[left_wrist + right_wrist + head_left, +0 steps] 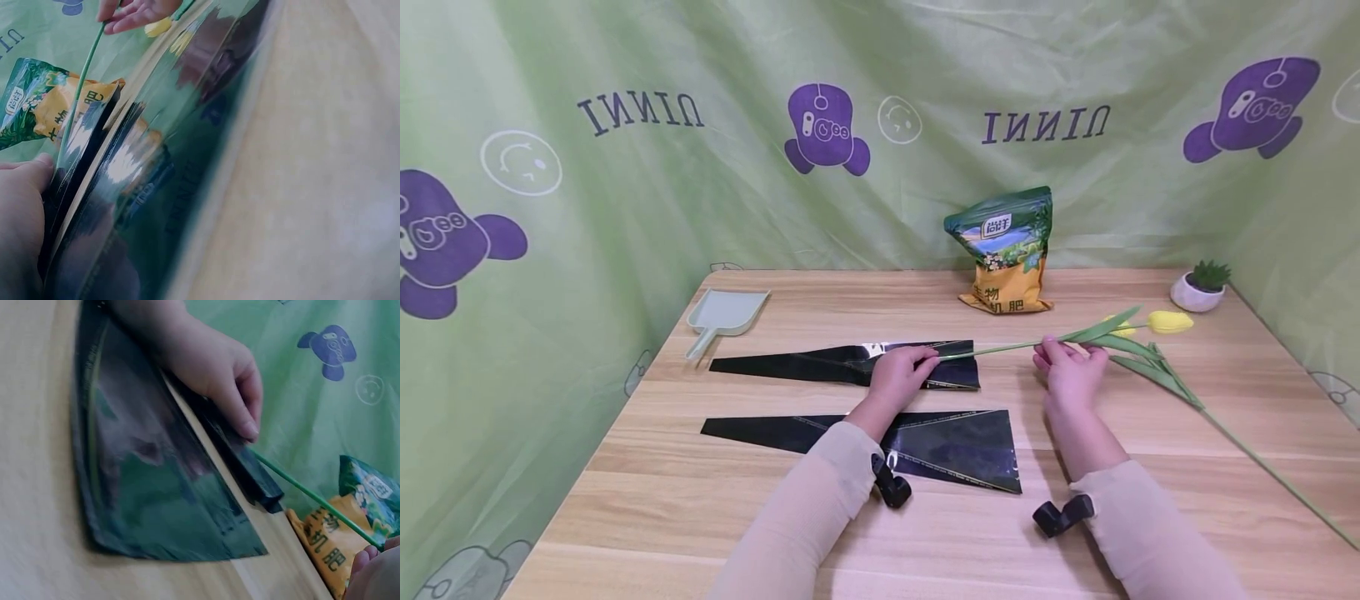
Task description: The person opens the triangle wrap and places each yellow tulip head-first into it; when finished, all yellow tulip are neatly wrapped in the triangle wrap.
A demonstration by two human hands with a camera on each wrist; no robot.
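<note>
In the head view my left hand [899, 379] pinches the lower end of a yellow artificial tulip's green stem [1000, 348], over a black flower-wrapping sleeve [790, 365]. Whether the fingers also grip the sleeve, I cannot tell. My right hand [1071, 375] holds the same stem further up, close to its leaves [1105, 325]. The stem runs between both hands across the sleeve's wide end. A second black sleeve [958, 446] lies flat nearer me, partly under my left forearm. Another tulip [1262, 462] lies on the table to the right, its leaves close to the held one.
At the back stands a green and orange fertilizer bag [1009, 267]. A small potted succulent [1198, 292] sits at the back right corner. On the left lies a pale dustpan [726, 312]. Green printed cloth [880, 208] surrounds the wooden table [647, 500].
</note>
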